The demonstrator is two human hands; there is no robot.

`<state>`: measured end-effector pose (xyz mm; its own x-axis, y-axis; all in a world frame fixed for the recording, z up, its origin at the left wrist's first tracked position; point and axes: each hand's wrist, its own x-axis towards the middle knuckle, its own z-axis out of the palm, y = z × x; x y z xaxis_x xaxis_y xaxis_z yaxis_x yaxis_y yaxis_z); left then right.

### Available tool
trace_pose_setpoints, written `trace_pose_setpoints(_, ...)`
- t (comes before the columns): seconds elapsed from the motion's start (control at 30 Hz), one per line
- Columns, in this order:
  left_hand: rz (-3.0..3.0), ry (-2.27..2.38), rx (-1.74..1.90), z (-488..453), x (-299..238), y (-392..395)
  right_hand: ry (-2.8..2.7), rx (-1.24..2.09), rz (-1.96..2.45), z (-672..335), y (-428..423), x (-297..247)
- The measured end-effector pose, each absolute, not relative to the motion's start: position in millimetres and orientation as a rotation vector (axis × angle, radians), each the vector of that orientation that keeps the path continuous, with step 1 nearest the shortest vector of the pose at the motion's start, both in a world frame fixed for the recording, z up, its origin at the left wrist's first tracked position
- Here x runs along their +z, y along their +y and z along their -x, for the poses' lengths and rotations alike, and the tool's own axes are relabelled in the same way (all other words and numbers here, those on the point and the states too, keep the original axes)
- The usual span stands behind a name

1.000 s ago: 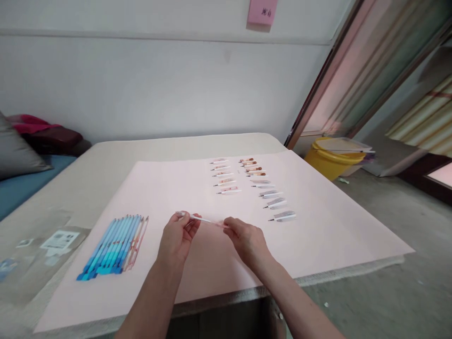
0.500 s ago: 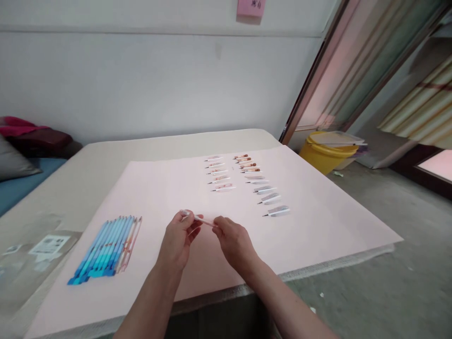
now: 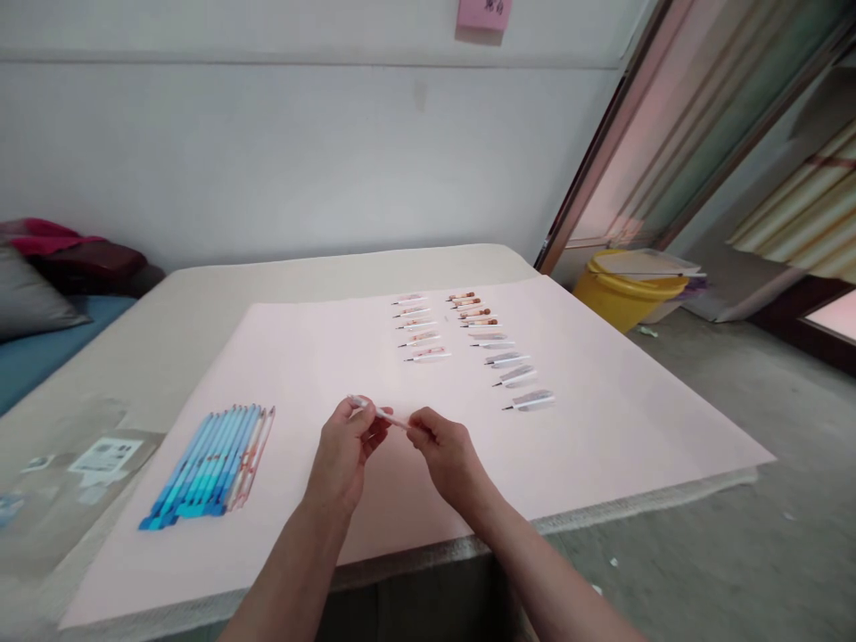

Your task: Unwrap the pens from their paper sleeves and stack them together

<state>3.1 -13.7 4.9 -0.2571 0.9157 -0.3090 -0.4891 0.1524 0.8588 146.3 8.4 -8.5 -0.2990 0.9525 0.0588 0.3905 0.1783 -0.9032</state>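
Observation:
Above the pink sheet, a slim white-and-pink pen [image 3: 392, 419] spans the gap between my hands. My left hand [image 3: 346, 453] grips its left part in closed fingers, with one end poking out past the thumb. Closed around the other end is my right hand [image 3: 447, 453], which hides that end. Blue pens [image 3: 204, 464] lie side by side to the left, with pinkish pens [image 3: 252, 459] at the right of that row. Farther back are white pen pieces with dark tips [image 3: 428, 355], and more with greyish parts [image 3: 528, 400].
The pink sheet [image 3: 321, 357] covers much of the pale table [image 3: 201, 303]. At the left edge lies a clear plastic bag [image 3: 57, 526] with a white label [image 3: 107, 455]. A yellow bucket [image 3: 615, 294] stands on the floor beyond the table's right side.
The whole view has shifted slightly, so things appear a little farther right. Both hands keep hold of the pen in nearly the same pose.

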Motion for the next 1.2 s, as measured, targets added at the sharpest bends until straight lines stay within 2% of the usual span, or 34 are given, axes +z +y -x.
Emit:
trace_pose_setpoints(0.3,-0.598,1.172,1.424,1.1,5.7,-12.8,-1.502,1.636,1.229,-144.3,12.4,-6.6)
trace_pose_setpoints(0.57,-0.599,1.146,1.462,0.7,11.7,-11.2,-1.841,0.895,1.390,-135.8,-5.2,5.6)
trace_pose_setpoints(0.63,-0.618,1.115,1.455,0.8,13.1,-11.1,-1.792,0.962,1.372,-136.6,-5.1,7.6)
trace_pose_setpoints(0.8,-0.667,1.084,1.427,0.0,12.3,-11.3,-1.465,1.596,1.223,-140.9,1.9,4.9)
trace_pose_setpoints(1.0,-0.636,1.083,1.424,-1.9,13.0,-11.4,-1.443,1.385,1.213,-139.9,2.6,2.0)
trace_pose_setpoints(1.2,-0.634,1.121,1.480,-6.2,16.3,-13.6,-1.428,1.397,1.226,-138.5,0.1,0.9)
